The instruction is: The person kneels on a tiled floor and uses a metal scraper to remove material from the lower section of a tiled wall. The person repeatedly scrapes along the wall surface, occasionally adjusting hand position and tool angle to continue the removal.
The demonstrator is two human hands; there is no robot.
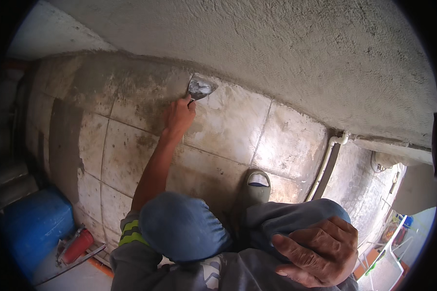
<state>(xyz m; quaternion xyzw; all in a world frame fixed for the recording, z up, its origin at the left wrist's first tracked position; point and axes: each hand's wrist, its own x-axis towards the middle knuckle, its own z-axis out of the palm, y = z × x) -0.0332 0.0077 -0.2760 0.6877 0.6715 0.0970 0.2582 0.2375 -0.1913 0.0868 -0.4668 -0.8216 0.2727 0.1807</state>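
My left hand (179,114) is closed around the handle of a putty knife (201,87). Whitish material lies on its broad blade, which is against the tiled floor (222,127) close to the foot of the rough plastered wall (276,54). Darker grey patches cover parts of the tiles to the left of the blade. My right hand (315,252) rests over my right knee, its fingers loosely bent and apart, with nothing seen in it.
A white plastic pipe (326,163) runs along a channel at the right. At lower left stand a blue plastic container (36,225) and a red cylindrical object (78,245). A white mesh rack (382,271) is at lower right.
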